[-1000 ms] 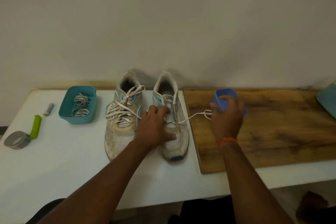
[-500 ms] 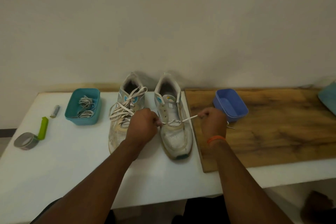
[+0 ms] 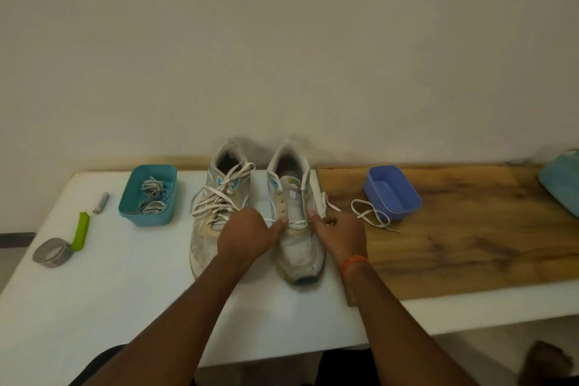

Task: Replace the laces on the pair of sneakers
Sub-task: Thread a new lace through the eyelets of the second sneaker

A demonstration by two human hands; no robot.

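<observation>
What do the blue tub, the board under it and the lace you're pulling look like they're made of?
Blue tub: looks like moulded plastic, smooth with a slight sheen and rounded corners.
Board: wood or wood-look laminate, with brown grain streaks and a matt finish; I can't tell which.
Lace: flat woven fabric, off-white, lying in limp loops.

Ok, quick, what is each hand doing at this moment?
Left hand: pinches the white lace at the right sneaker.
Right hand: curled, pinching the same lace on the other side.
</observation>
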